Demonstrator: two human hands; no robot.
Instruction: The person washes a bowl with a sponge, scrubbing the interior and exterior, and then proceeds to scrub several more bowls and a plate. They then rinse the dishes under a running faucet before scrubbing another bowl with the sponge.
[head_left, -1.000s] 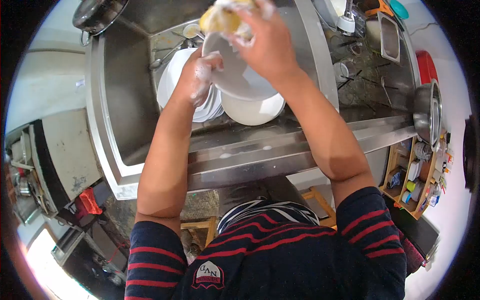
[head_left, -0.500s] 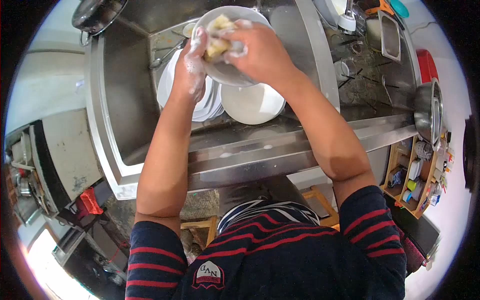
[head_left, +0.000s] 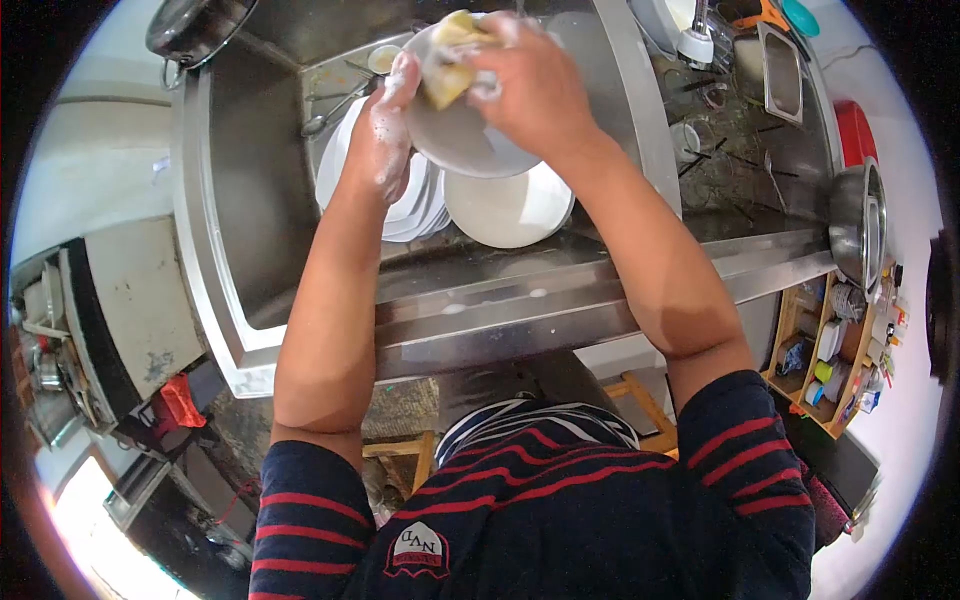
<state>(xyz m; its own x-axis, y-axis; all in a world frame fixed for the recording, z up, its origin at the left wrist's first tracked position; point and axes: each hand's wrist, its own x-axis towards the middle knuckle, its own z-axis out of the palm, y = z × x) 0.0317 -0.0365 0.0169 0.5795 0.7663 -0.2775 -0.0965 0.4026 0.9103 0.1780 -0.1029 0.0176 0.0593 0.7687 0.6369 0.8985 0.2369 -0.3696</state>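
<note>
The left hand (head_left: 385, 140) holds a white bowl (head_left: 475, 145) by its near-left rim, thumb up along the edge and the other fingers mostly hidden, suds over the thumb and wrist. The right hand (head_left: 535, 90) is closed around a yellow sponge (head_left: 450, 88), foamy and slightly blurred, pressed to the inside of the bowl just to the right of the left thumb. The bowl hangs between the two grips, tilted, above the sink (head_left: 250, 210). Directly below the left hand's grip, partly covered by that hand and wrist, lies a stack of white plates (head_left: 418, 218); beside the stack, below the held bowl and nearer the body, sits a second white bowl (head_left: 500, 215), its rim partly hidden. Just left of the left grip, spoons (head_left: 316, 125) lie on the sink floor, and a small round dish (head_left: 383, 58) rests beyond the thumb. Well to the right of the right hand, past the metal divider (head_left: 643, 110), drinking glasses (head_left: 722, 180) and dark straws (head_left: 705, 157) lie in another basin, with a steel tray (head_left: 780, 72) farther off. A dark pot (head_left: 200, 30) stands well away, beyond the left hand to its left.
</note>
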